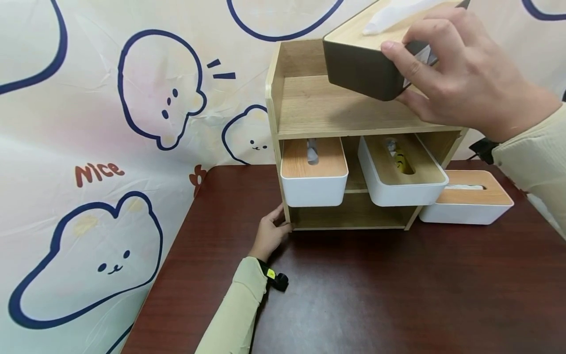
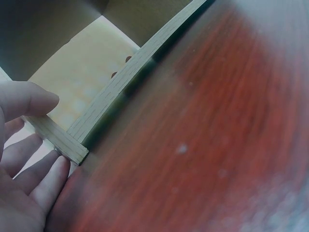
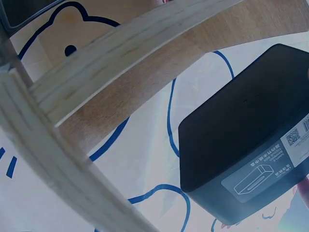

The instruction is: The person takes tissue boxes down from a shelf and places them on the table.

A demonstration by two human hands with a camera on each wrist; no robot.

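Over the top deck of a wooden shelf (image 1: 327,110), my right hand (image 1: 473,73) grips a dark grey tissue box (image 1: 360,71) by its end. The box has a light wood lid with a white tissue poking out, and it is tilted. In the right wrist view, its dark base (image 3: 241,116) and a printed label (image 3: 263,174) show. Low at the shelf's left side, my left hand (image 1: 268,236) pinches the side panel (image 2: 60,142), thumb on the inner face and fingers outside.
A white tissue box (image 1: 315,191) and a wider white one (image 1: 404,194) jut from the shelf's middle level. Another white tissue box (image 1: 464,214) stands on the dark red table (image 1: 353,290), right of the shelf. Behind hangs a cartoon-printed cloth (image 1: 101,147).
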